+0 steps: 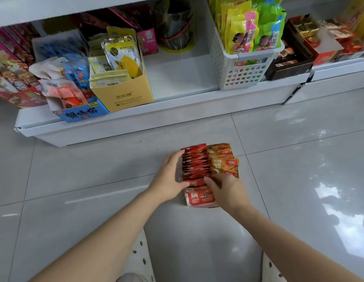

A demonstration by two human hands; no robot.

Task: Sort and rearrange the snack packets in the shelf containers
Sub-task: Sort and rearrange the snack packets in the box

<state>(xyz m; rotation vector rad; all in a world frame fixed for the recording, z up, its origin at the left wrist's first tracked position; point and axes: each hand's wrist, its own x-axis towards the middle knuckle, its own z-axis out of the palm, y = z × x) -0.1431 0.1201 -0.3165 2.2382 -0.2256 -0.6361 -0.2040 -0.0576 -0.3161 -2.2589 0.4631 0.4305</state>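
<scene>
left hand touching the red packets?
Touching. The head view shows the left hand with fingers lying against the left side of the row of red packets, no gap visible.

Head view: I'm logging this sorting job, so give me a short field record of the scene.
setting: tiled floor before white shelf
red packets: row on floor
orange packets: row touching the red row's right
left hand: on red row's left side
right hand: at rows' near end
shelf containers: yellow box, white basket
</scene>
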